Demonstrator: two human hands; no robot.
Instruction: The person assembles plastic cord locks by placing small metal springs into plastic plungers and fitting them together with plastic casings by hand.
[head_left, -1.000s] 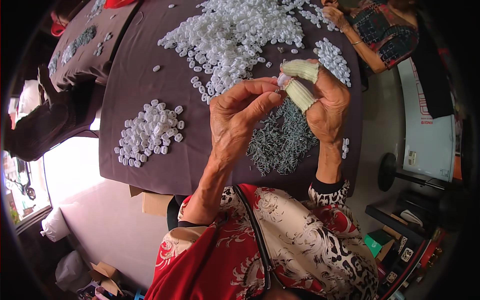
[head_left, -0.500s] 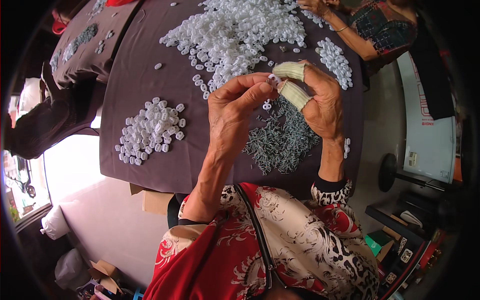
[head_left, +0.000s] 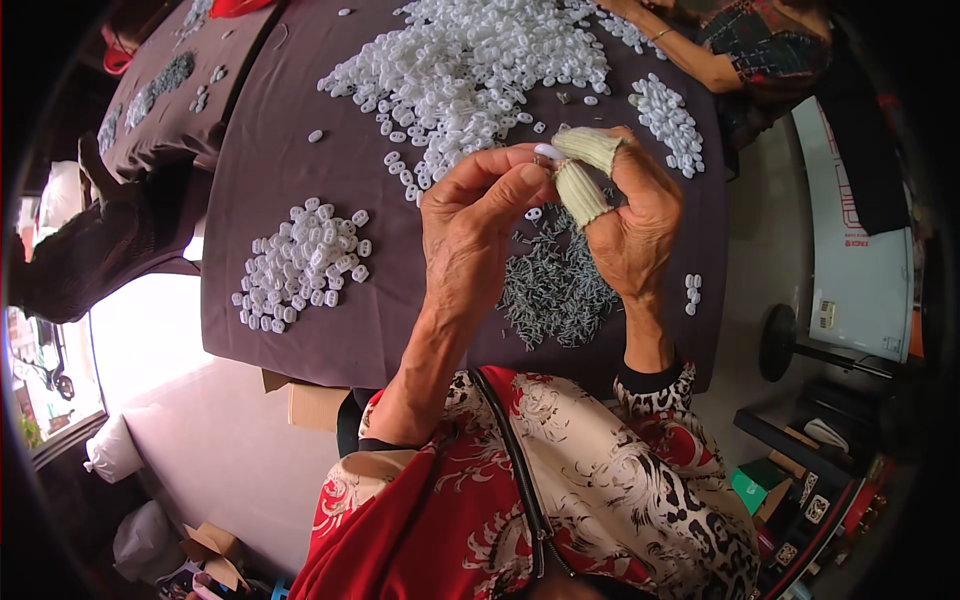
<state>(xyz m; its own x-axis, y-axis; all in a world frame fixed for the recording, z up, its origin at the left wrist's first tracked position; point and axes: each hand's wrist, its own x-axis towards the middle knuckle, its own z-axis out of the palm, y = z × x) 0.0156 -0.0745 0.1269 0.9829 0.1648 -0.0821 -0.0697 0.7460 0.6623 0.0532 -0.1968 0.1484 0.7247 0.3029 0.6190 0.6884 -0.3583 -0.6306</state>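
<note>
Over the table, my two hands meet fingertip to fingertip. My right hand (head_left: 645, 215) wears cream knitted covers on thumb and forefinger and pinches a small white oval plastic piece (head_left: 548, 151). My left hand (head_left: 475, 205) is closed in a pinch against the same piece; whatever lies between its own fingertips is too small to make out. Beneath my hands spreads a pile of short grey metal pins (head_left: 560, 290), partly covered by my right hand. One loose white two-holed piece (head_left: 533, 214) lies at that pile's upper edge.
A large heap of white plastic pieces (head_left: 480, 70) covers the far middle of the brown-covered table (head_left: 270, 180). A smaller pile (head_left: 305, 262) sits at left, another (head_left: 668, 125) at far right. Across the table, a co-worker's arm (head_left: 690, 60) reaches in. A second table (head_left: 190, 110) stands at far left.
The white piece has turned between my fingertips, its holes now less visible. My right hand has tilted and shifted slightly left; my left hand stays nearly in place.
</note>
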